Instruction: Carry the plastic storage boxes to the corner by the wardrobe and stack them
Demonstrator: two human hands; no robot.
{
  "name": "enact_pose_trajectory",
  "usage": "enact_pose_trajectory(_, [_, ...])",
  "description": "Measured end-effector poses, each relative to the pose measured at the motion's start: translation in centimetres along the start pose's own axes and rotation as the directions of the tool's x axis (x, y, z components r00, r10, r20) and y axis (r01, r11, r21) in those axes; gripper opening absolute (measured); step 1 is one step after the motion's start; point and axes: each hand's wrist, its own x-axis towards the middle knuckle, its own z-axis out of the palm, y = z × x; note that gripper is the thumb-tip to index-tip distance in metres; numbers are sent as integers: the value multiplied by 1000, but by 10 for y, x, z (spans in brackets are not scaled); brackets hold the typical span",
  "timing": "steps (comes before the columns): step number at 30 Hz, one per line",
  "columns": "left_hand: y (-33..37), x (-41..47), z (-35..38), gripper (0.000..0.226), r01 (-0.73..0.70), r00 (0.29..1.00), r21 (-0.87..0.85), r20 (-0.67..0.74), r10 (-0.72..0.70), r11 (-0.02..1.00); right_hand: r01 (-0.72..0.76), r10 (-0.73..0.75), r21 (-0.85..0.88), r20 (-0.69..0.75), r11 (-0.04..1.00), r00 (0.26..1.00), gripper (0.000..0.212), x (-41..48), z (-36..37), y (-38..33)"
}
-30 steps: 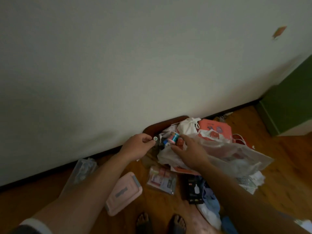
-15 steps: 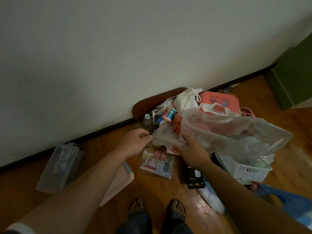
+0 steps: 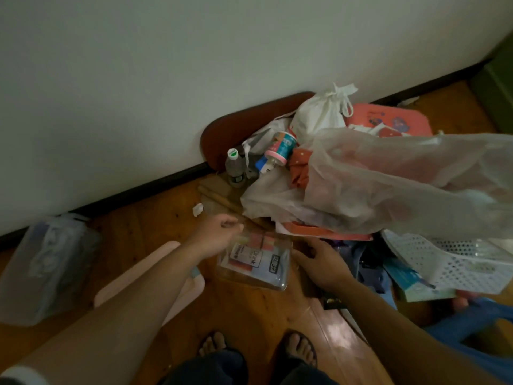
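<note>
Two grips, change: the left grip (image 3: 219,232) and the right grip (image 3: 319,265) have both dropped to the small clear box (image 3: 254,262). The right one has let go of the translucent bag (image 3: 402,184).
Left grip: fingers curled at the clear box's far left corner; I cannot tell whether they pinch anything.
Right grip: released, fingers spread and relaxed at the clear box's right edge.
Boxes: three, all on the wooden floor (image 3: 249,309). The small clear box lies between the grips, a pink-lidded box (image 3: 150,273) is just left of it under the forearm, and a large frosted box (image 3: 47,268) sits well to its left.
Other counts: one white basket (image 3: 444,262) to its right, one bottle (image 3: 234,165) beyond it, two sandalled feet (image 3: 216,343) on its near side.
Materials: the clear box is glossy, rounded and labelled; the basket is perforated plastic; the bag is thin, crinkled film.
</note>
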Motion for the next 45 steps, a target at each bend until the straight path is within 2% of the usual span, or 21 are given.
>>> enact_pose_trajectory(11, [-89,94,48,39,24,999,-48,-41,-26,999,-69,69,93,9,993,998,14,82,78,80])
enact_pose_trajectory(14, [-103,113,54,37,50,995,-83,-78,-56,995,-95,95,112,0,989,995,24,97,89,95])
enact_pose_trajectory(17, [-117,132,64,55,77,991,-153,-93,-91,985,-140,139,108,10,984,990,32,113,101,114])
enact_pose_trajectory(19, [-124,140,69,65,86,989,-200,-98,-107,976,-195,193,114,32,974,981,46,118,108,123])
enact_pose_trajectory(23, [-138,152,78,66,139,977,-331,-105,-183,933,-274,256,270,101,923,961,66,124,122,136])
enact_pose_trajectory(29, [-150,160,82,71,212,970,-350,-38,-240,912,-336,303,463,146,820,942,93,132,137,147])
enact_pose_trajectory(30, [-150,159,82,68,234,967,-350,-14,-255,907,-334,299,505,150,796,942,98,133,138,148])
enact_pose_trajectory(32, [-150,156,84,46,298,954,-339,64,-294,892,-321,282,583,159,747,946,103,133,141,149])
enact_pose_trajectory(35, [-153,155,90,27,332,943,-328,155,-296,884,-289,254,637,149,715,956,99,132,145,144])
enact_pose_trajectory(39, [-153,155,95,50,327,945,-374,148,-293,868,-240,245,682,92,691,965,94,130,153,139])
enact_pose_trajectory(45, [-156,153,102,53,272,962,-439,122,-243,856,-219,255,716,60,663,965,86,131,162,139])
